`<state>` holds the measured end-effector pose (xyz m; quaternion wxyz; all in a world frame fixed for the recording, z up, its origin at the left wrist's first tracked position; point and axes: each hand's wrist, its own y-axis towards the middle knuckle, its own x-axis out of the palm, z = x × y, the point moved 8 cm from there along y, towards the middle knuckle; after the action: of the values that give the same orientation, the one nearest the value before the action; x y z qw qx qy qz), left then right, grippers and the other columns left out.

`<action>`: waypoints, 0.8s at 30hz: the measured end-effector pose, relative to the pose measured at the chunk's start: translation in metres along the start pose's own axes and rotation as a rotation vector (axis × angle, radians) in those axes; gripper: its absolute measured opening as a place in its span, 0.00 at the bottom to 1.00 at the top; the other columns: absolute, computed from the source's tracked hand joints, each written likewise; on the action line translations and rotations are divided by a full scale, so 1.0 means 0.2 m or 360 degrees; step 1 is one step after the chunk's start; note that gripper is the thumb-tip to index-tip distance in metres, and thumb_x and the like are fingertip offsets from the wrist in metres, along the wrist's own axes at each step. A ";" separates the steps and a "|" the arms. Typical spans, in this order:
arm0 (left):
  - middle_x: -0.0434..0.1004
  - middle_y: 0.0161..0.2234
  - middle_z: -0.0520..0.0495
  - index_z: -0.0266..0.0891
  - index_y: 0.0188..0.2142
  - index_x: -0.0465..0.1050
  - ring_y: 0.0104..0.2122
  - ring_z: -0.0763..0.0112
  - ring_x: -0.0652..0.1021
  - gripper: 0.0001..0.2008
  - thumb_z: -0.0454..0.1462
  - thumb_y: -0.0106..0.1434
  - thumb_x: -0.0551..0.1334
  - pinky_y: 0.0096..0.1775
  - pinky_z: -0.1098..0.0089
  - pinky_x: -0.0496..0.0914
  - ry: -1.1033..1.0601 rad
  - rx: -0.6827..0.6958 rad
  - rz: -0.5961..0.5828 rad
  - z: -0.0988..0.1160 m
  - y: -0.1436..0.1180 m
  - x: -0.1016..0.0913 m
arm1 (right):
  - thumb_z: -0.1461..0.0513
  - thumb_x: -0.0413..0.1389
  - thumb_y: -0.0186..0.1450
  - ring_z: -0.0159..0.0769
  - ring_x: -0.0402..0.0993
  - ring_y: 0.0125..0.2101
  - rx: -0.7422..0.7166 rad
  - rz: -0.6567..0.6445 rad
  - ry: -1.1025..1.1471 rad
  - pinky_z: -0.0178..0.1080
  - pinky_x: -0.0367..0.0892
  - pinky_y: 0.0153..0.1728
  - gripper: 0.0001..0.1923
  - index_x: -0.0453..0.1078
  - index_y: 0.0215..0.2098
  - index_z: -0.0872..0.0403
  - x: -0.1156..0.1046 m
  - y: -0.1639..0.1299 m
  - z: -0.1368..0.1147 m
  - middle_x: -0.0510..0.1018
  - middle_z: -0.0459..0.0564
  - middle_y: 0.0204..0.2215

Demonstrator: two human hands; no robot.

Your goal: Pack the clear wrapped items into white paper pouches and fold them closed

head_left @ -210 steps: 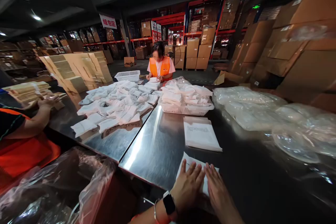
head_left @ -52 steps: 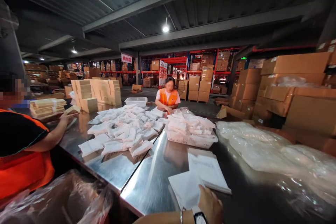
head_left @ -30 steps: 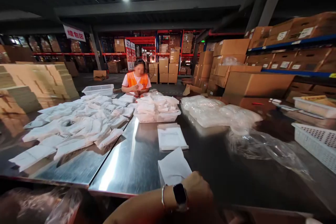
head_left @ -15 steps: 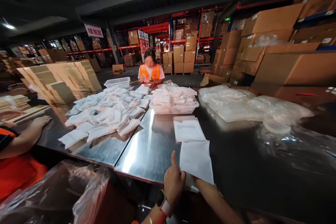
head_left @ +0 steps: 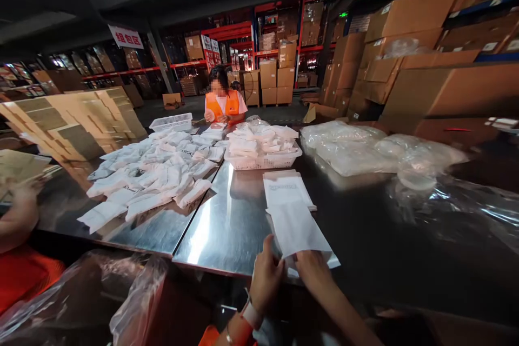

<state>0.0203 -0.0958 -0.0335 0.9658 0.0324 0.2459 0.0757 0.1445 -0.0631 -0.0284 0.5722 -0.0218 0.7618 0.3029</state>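
At the table's [head_left: 227, 227] near edge, both hands pinch the white pouch's [head_left: 295, 230] near end, left hand [head_left: 265, 275] and right hand [head_left: 312, 273] closed on it, apparently holding it flat. It lies just short of the finished stack [head_left: 286, 189].

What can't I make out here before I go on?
Head view only:
- Print on the white pouch stack: too small to read.
- Near end of the white sheet: covered by the left hand and right hand.
- Contents of the clear bags: blurred by plastic glare.
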 end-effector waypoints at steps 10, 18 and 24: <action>0.67 0.19 0.58 0.28 0.64 0.51 0.22 0.74 0.69 0.37 0.33 0.56 0.60 0.27 0.74 0.65 -0.0938 -0.0433 -0.0133 -0.10 0.04 0.03 | 0.67 0.47 0.69 0.38 0.71 0.32 -0.0312 0.0228 0.0274 0.40 0.64 0.33 0.12 0.72 0.36 0.52 -0.19 -0.06 -0.21 0.75 0.47 0.30; 0.61 0.14 0.63 0.20 0.65 0.44 0.18 0.78 0.63 0.49 0.32 0.48 0.64 0.24 0.76 0.60 -0.1186 -0.0589 -0.0077 -0.05 0.03 0.02 | 0.71 0.41 0.67 0.39 0.68 0.28 -0.0433 0.0392 0.0110 0.42 0.60 0.31 0.17 0.70 0.36 0.53 -0.21 -0.05 -0.29 0.73 0.49 0.26; 0.55 0.13 0.65 0.22 0.67 0.41 0.15 0.81 0.55 0.48 0.34 0.50 0.62 0.19 0.78 0.51 -0.0937 -0.0476 0.0119 -0.09 0.05 -0.02 | 0.62 0.41 0.71 0.37 0.70 0.28 -0.0283 0.0194 0.0884 0.38 0.68 0.30 0.16 0.65 0.30 0.50 -0.20 -0.12 -0.20 0.72 0.48 0.26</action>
<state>0.0077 -0.0861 -0.0463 0.9860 -0.0801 -0.0590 0.1338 0.1334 -0.1151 0.0022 0.3186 -0.1081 0.8596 0.3846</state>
